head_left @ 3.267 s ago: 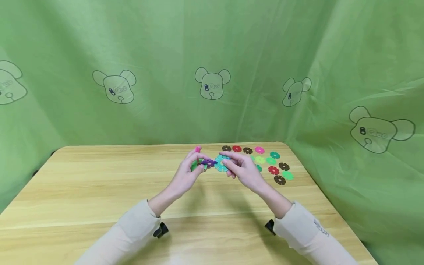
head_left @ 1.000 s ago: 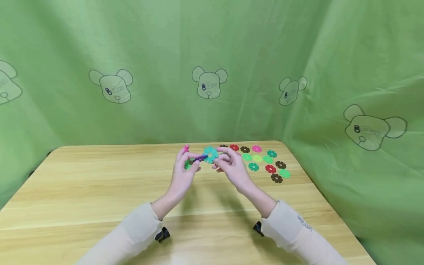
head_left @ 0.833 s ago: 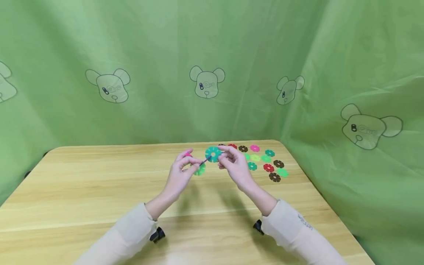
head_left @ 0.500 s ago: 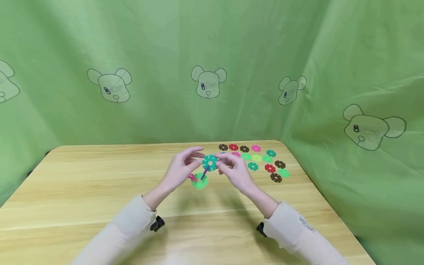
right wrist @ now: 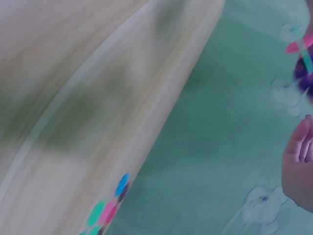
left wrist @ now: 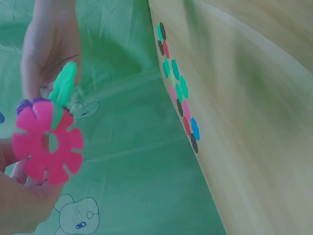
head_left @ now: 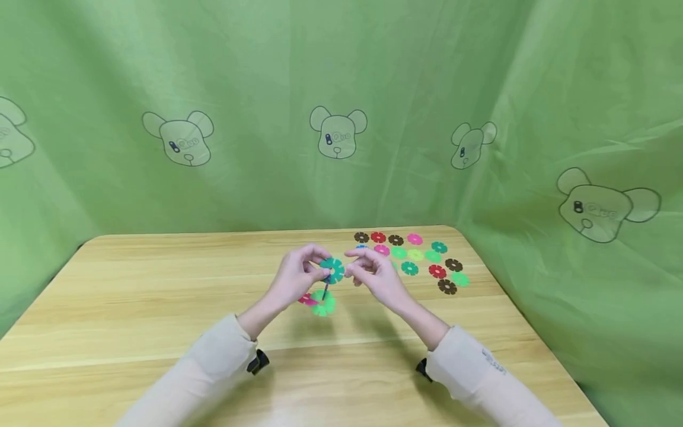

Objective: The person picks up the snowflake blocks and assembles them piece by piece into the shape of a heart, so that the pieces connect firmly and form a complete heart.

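Observation:
A chain of linked notched plastic discs hangs over the table. My left hand (head_left: 299, 276) pinches its top teal disc (head_left: 336, 270) between thumb and fingers. Below that, a purple disc (head_left: 326, 288) shows edge-on, joined to a light green disc (head_left: 323, 303) and a pink disc (head_left: 306, 299). The left wrist view has the pink disc (left wrist: 34, 147) large in front, hiding much of the purple one. My right hand (head_left: 379, 276) is just right of the teal disc, fingers loosely bent and holding nothing; its fingertips also show in the right wrist view.
Several loose notched discs lie at the table's back right, among them a red disc (head_left: 437, 271), a brown disc (head_left: 447, 287) and a yellow disc (head_left: 414, 255). A green curtain (head_left: 256, 178) stands behind the wooden table (head_left: 160, 284) and along its right side.
The left hand has let go of the purple disc and now pinches the teal one. The right hand has released the teal disc. The green and pink discs have swung down below.

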A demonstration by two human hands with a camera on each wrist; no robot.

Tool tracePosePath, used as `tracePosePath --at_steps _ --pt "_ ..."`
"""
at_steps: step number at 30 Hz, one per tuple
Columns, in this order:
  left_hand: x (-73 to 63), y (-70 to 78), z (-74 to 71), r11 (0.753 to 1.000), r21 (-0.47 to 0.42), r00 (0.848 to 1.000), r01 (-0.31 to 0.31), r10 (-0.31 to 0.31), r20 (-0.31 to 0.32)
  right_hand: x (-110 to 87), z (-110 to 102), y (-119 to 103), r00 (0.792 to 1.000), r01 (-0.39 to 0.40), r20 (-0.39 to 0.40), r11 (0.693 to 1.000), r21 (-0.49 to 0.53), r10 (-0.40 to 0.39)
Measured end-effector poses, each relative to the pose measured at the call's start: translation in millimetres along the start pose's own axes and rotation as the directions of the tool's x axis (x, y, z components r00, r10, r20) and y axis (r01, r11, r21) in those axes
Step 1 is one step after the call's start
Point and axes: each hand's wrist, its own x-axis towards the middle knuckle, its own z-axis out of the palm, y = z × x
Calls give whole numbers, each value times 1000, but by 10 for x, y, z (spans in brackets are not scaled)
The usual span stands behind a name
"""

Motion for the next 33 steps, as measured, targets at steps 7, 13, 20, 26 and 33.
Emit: tracePosePath --at_steps 7,13,20,26,33 --pt "-13 -59 -66 998 -46 998 51 -53 -28 94 -551 426 980 -196 -38 927 -318 194" --pt "-28 -80 -110 992 -80 995 94 -97 -35 -4 -1193 853 909 -332 14 745 -578 416" --pt "-30 -48 -119 985 -119 991 122 -127 -30 -153 -1605 1235 836 -417 -53 571 -707 546" --pt "-34 -29 -130 982 -131 989 138 -143 -28 -208 -1813 1611 856 -362 -31 557 -748 516" --pt "-29 -24 -146 981 -147 991 124 -129 -23 -289 -1737 1364 806 -468 -128 489 -736 579"
